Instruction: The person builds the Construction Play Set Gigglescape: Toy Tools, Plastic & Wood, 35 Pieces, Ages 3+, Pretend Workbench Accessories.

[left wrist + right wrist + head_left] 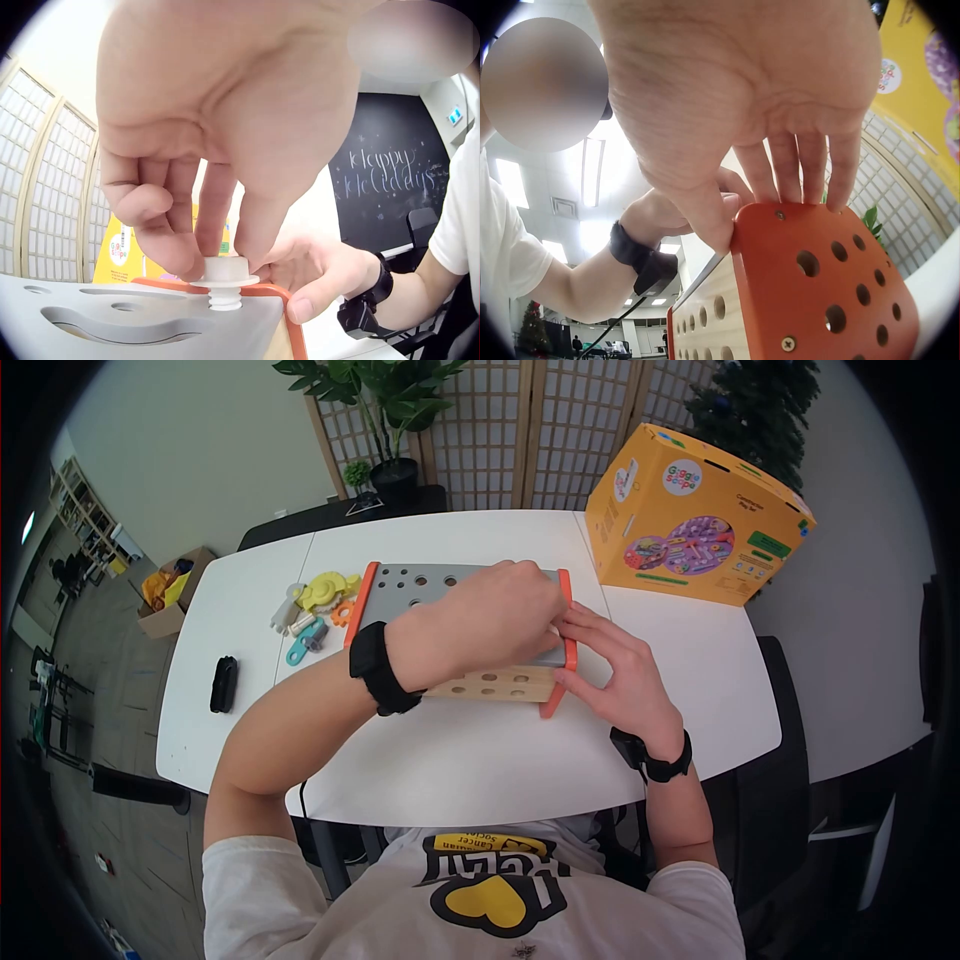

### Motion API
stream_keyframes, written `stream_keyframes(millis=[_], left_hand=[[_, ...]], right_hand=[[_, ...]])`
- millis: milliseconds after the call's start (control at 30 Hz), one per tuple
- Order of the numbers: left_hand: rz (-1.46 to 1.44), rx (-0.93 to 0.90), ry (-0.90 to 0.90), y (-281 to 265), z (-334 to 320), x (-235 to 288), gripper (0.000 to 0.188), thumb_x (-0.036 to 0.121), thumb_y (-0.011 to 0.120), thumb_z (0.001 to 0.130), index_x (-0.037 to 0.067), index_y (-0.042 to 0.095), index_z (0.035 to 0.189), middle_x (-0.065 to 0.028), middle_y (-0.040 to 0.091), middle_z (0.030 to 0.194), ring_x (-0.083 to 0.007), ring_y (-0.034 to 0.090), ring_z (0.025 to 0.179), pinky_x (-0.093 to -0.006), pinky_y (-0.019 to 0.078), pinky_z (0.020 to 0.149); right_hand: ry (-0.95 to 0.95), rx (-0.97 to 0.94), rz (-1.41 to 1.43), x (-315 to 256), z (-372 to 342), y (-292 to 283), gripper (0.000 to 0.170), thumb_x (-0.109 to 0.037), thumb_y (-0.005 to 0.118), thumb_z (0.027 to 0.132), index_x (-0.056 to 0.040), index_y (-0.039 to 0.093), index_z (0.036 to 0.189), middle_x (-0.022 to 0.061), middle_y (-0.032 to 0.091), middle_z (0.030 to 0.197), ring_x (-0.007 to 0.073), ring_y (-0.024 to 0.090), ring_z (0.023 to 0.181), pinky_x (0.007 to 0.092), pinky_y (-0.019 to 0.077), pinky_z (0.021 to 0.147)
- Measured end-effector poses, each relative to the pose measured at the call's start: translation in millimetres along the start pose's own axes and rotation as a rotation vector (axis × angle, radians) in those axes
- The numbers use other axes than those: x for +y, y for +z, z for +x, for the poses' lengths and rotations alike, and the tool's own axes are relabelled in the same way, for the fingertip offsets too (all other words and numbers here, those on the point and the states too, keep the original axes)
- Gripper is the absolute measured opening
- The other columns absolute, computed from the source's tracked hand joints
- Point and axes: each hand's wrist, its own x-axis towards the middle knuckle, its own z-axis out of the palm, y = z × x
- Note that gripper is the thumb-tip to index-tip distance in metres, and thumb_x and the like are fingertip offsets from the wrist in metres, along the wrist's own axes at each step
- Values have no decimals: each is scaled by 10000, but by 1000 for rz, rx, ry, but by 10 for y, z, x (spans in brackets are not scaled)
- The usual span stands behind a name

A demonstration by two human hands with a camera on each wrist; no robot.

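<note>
The left hand (490,615) pinches a white screw (226,270) between thumb and fingertips, its thread partly in a hole of the grey top (392,598) directly below. Just beside it, the right hand (628,678) lies with fingers extended along the upper edge of the orange end panel (776,281), thumb at the near corner. Left of the left hand are yellow (322,593) and teal pieces (297,652); beyond the right hand stands the yellow box (645,485)
</note>
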Motion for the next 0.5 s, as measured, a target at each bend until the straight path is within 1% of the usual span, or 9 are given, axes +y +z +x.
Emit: stream_keyframes(millis=[67,133,167,233,267,367,467,500], left_hand=[[-92,49,134,55,-17,-89,146,35,693,817,-10,747,945,-173,709,931,-352,677,945,-428,541,877],[-120,53,193,91,-10,-131,142,19,697,809,-13,741,940,-167,707,948,-352,674,962,-426,538,887],[-133,56,222,91,-10,-143,141,11,699,804,-15,738,938,-165,705,956,-351,673,971,-425,536,893],[-199,114,234,70,-19,-132,143,36,701,822,-6,740,953,-161,701,943,-349,675,952,-426,540,875],[-232,142,243,62,-20,-117,145,49,703,831,-1,741,961,-159,698,936,-347,677,942,-426,542,867],[-93,178,57,38,-22,-49,149,89,702,861,7,741,977,-158,693,928,-350,679,916,-432,547,835],[76,-39,-107,-5,-7,55,156,126,702,882,9,744,975,-161,688,931,-353,680,897,-438,549,814],[73,-24,-74,17,-12,48,161,131,707,878,7,744,974,-161,689,935,-352,680,903,-439,549,816]], right_hand=[[5,-5,4,-3,-7,-7,455,-118,800,808,-7,686,1234,188,657,1324,338,592,1306,401,490,1069],[8,-15,-2,1,-8,-13,457,-117,801,807,-9,686,1236,188,657,1325,337,589,1309,400,489,1071],[44,-25,21,-11,-5,-16,456,-117,802,806,-11,686,1234,188,658,1322,336,588,1310,400,488,1072],[112,-42,62,-44,-2,-32,454,-117,803,805,-14,688,1232,188,660,1317,335,585,1313,400,487,1075],[86,-26,56,-40,-2,-27,453,-118,804,804,-15,688,1230,187,664,1311,334,585,1313,400,487,1075],[26,2,34,-1,-1,-4,451,-124,808,802,-16,690,1224,183,670,1301,332,586,1313,400,487,1077],[1,-2,8,17,5,-2,447,-131,812,801,-15,694,1216,179,668,1306,329,586,1313,401,489,1074],[5,-1,-1,22,-2,-1,445,-133,813,800,-15,695,1213,179,667,1308,330,587,1312,401,490,1072]])
